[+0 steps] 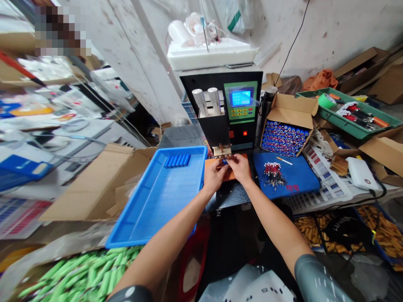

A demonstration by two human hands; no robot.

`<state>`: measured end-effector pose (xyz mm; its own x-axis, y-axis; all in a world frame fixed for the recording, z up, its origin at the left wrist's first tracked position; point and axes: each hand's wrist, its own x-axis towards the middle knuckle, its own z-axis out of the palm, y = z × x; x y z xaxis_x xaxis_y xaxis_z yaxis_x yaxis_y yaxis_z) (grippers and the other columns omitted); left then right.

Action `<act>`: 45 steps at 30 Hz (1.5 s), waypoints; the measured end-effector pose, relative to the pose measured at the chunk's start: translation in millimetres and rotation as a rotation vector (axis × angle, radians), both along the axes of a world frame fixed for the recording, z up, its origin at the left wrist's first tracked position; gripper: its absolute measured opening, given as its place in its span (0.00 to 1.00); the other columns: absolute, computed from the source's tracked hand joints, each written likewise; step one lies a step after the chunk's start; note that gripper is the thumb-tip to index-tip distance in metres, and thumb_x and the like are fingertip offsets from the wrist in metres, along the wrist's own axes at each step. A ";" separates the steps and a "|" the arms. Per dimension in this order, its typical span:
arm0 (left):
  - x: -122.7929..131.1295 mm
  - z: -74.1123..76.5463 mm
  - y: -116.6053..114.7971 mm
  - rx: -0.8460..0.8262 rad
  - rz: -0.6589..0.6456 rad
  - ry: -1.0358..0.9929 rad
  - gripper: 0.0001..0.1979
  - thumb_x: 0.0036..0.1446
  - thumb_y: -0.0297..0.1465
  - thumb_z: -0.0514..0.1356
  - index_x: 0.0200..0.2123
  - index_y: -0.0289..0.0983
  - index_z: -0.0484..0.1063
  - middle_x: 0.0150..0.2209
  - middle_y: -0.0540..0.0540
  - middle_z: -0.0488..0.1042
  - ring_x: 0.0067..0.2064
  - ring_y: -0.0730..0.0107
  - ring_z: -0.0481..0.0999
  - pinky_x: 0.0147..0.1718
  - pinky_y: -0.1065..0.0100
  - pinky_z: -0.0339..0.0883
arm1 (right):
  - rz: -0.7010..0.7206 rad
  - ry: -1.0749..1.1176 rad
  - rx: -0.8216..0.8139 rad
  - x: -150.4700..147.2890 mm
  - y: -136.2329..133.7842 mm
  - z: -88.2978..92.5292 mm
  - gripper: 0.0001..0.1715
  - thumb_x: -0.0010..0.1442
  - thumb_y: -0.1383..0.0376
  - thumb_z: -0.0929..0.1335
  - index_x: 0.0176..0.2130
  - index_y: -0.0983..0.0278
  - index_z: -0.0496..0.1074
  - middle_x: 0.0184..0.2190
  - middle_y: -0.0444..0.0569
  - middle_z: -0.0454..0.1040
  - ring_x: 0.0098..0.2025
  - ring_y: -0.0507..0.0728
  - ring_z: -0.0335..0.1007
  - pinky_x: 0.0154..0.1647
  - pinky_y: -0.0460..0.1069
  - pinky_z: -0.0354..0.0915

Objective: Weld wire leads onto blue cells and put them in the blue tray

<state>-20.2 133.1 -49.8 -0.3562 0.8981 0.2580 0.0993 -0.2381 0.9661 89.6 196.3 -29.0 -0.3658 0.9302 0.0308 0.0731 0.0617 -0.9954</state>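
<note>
My left hand (215,176) is closed around a small blue battery cell (224,161), just under the copper-coloured electrode tips (221,150) of a black spot welder (215,130). From the other side, my right hand (240,168) pinches with its fingertips close to the same cell; what lies between them is too small to make out. Both hands are over an orange pad (229,174) at the machine's foot. To the right, a bundle of red and black wire leads with white connectors (273,173) lies on a blue cloth (302,178).
On the left stands a blue tray (151,201) with several blue cells (177,160). An open carton (291,107) full of blue cells stands behind the cloth. Farther right are a green crate (355,128) and a white power bank (359,173). Green-wrapped packs (91,274) fill the lower left.
</note>
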 end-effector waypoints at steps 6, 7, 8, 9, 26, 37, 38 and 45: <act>-2.1 -5.5 0.7 0.006 0.002 0.019 0.24 0.55 0.41 0.66 0.49 0.31 0.76 0.31 0.44 0.73 0.28 0.62 0.71 0.24 0.71 0.65 | -0.003 0.026 -0.023 -0.4 -0.7 -0.4 0.17 0.57 0.59 0.67 0.38 0.72 0.72 0.36 0.47 0.72 0.37 0.44 0.65 0.39 0.37 0.58; -2.1 -5.3 0.6 0.004 0.002 0.019 0.24 0.55 0.41 0.66 0.49 0.31 0.76 0.31 0.44 0.73 0.28 0.62 0.71 0.24 0.70 0.65 | -0.003 0.028 -0.028 -0.3 -1.0 0.2 0.16 0.57 0.59 0.67 0.38 0.72 0.72 0.36 0.47 0.72 0.37 0.44 0.65 0.39 0.37 0.59; -2.1 -4.9 0.4 0.000 0.002 0.017 0.24 0.55 0.41 0.66 0.49 0.31 0.75 0.31 0.44 0.73 0.29 0.62 0.71 0.24 0.70 0.65 | -0.002 0.029 -0.032 -0.1 -1.3 0.9 0.16 0.57 0.60 0.67 0.38 0.72 0.72 0.36 0.47 0.72 0.37 0.45 0.65 0.39 0.37 0.59; -2.0 -4.4 0.2 -0.004 -0.001 0.015 0.24 0.55 0.41 0.66 0.49 0.31 0.76 0.31 0.44 0.73 0.28 0.61 0.71 0.24 0.70 0.65 | -0.001 0.029 -0.034 0.1 -1.5 1.5 0.16 0.57 0.60 0.67 0.38 0.72 0.72 0.36 0.47 0.72 0.37 0.45 0.66 0.40 0.36 0.59; -1.5 -7.4 5.3 0.084 0.019 0.085 0.19 0.56 0.40 0.65 0.46 0.32 0.76 0.38 0.41 0.76 0.38 0.55 0.75 0.38 0.63 0.70 | 0.087 0.063 0.055 5.6 6.8 -14.5 0.29 0.54 0.50 0.68 0.42 0.73 0.73 0.42 0.51 0.73 0.42 0.48 0.70 0.45 0.39 0.64; -7.4 -30.8 19.3 0.106 0.032 0.079 0.13 0.59 0.29 0.63 0.47 0.31 0.75 0.39 0.43 0.77 0.38 0.56 0.76 0.39 0.63 0.69 | 0.088 -0.124 0.121 12.7 20.2 -24.9 0.42 0.41 0.39 0.69 0.35 0.76 0.74 0.36 0.57 0.72 0.34 0.48 0.67 0.35 0.41 0.62; -6.4 -29.4 18.6 0.082 0.030 0.078 0.13 0.59 0.27 0.63 0.47 0.31 0.75 0.38 0.43 0.77 0.38 0.57 0.76 0.38 0.64 0.69 | 0.079 -0.119 0.111 12.8 17.7 -21.3 0.43 0.39 0.39 0.69 0.35 0.75 0.74 0.37 0.57 0.72 0.34 0.49 0.67 0.35 0.41 0.63; -2.2 -4.4 5.5 -0.078 0.036 0.195 0.09 0.60 0.24 0.63 0.44 0.32 0.73 0.37 0.45 0.75 0.38 0.59 0.75 0.38 0.65 0.68 | 0.155 -0.114 -0.135 21.0 11.1 -5.1 0.49 0.31 0.36 0.73 0.35 0.74 0.68 0.25 0.50 0.66 0.22 0.44 0.57 0.21 0.39 0.53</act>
